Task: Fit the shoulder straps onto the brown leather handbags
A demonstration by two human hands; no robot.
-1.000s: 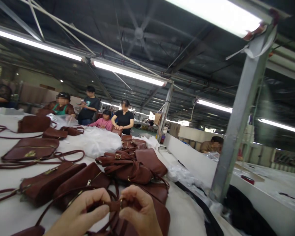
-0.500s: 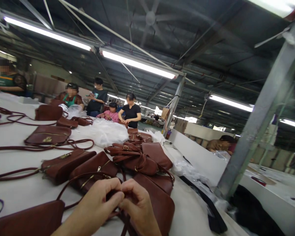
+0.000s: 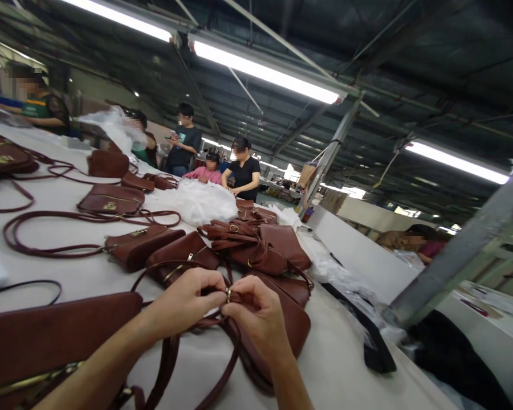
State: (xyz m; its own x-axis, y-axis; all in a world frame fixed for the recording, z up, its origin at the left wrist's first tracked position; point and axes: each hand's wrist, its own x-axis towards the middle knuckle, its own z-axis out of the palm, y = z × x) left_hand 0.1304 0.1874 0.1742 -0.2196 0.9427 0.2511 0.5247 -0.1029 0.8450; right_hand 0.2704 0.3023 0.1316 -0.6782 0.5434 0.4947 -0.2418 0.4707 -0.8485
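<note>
My left hand (image 3: 192, 299) and my right hand (image 3: 259, 310) meet over the bags, thumbs and fingers pinched together. Between the fingertips shows a small gold-coloured buckle (image 3: 229, 295) on a brown bag strap (image 3: 229, 364), whose loops hang below the hands. Part of the strap is hidden by my fingers. Beneath and beyond my right hand lies a flat brown bag (image 3: 297, 330). Close to my left forearm is a larger brown bag (image 3: 60, 327) with a gold zip. Just past the hands is another zipped brown bag (image 3: 200, 253).
Several brown bags with long straps spread across the white table (image 3: 337, 347). White plastic wrapping (image 3: 200, 202) lies at the back. A black strip (image 3: 367, 330) lies along the right side, near a metal post (image 3: 461, 245). Several people work beyond the table.
The view has shifted, showing more of the near left bag. My fingertips have parted slightly, so the buckle now shows. A person at the back left has raised clear plastic.
</note>
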